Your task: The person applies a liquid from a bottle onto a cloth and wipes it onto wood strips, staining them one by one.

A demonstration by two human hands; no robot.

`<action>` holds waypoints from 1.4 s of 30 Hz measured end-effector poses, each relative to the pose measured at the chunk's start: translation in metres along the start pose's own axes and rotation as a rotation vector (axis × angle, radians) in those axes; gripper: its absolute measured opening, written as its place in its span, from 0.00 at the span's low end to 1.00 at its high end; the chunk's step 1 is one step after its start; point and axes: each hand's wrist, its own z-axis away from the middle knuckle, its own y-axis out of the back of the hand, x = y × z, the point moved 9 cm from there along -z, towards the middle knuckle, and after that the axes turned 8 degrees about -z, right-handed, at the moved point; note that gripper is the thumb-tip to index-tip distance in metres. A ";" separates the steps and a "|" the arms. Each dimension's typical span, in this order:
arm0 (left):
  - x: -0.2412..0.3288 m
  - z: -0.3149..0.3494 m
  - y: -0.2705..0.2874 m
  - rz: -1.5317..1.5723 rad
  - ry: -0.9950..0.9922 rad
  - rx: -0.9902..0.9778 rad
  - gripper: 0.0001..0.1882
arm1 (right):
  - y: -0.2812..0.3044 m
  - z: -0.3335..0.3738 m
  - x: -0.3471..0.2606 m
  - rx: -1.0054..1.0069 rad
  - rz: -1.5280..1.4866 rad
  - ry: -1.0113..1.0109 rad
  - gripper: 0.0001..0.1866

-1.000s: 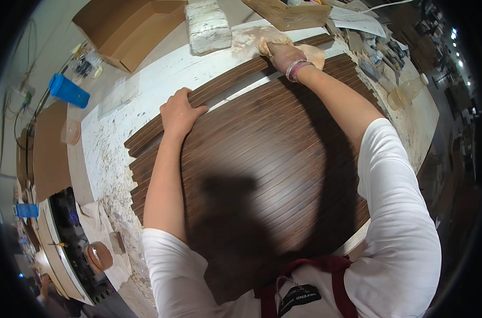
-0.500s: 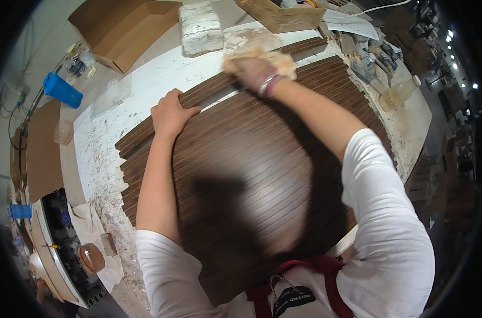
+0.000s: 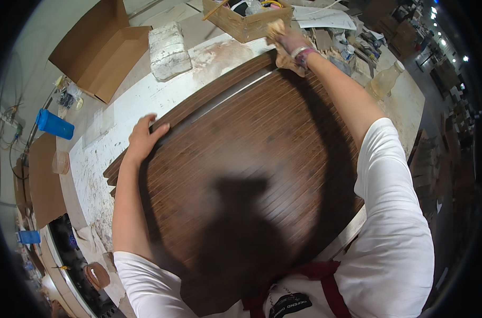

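Left hand (image 3: pixel 142 140) grasps a dark wooden strip (image 3: pixel 214 87) stretched between both hands as the right hand (image 3: pixel 295 43), clutching a tan cloth (image 3: pixel 289 63), has swept from mid-strip to its right end, baring the middle for work

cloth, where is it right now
In the head view, the tan cloth is right of centre near the top, in the right hand, by the far end of the dark brown strip.

white lettering (image 3: pixel 294 303) on black chest patch (image 3: pixel 289 307)
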 end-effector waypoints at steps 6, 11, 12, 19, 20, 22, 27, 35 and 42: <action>0.119 -0.034 -0.057 -0.410 0.030 -0.001 0.42 | -0.155 0.104 -0.136 -0.256 0.192 0.824 0.14; 0.112 -0.041 -0.064 -0.420 0.070 -0.025 0.37 | -0.172 0.100 -0.089 -0.418 0.345 0.684 0.16; 0.110 -0.035 -0.064 -0.404 0.070 0.003 0.36 | -0.146 0.075 -0.063 -0.311 0.239 0.589 0.20; 0.112 -0.047 -0.060 -0.395 0.082 0.061 0.32 | -0.080 -0.005 0.006 -0.209 0.433 0.457 0.17; 0.110 -0.051 -0.059 -0.396 0.081 0.045 0.33 | -0.102 0.015 -0.015 -0.238 0.414 0.471 0.16; 0.107 -0.062 -0.059 -0.399 0.072 0.006 0.34 | -0.138 0.063 -0.052 -0.264 0.302 0.684 0.17; 0.088 -0.069 -0.056 -0.394 0.065 0.030 0.35 | -0.093 0.010 -0.009 -0.208 0.197 0.432 0.18; 0.124 -0.078 -0.060 -0.476 -0.008 0.166 0.34 | -0.146 -0.011 0.006 -0.241 0.379 0.592 0.15; 0.125 -0.074 -0.056 -0.431 0.024 0.076 0.35 | -0.107 -0.051 0.050 -0.012 0.555 0.844 0.12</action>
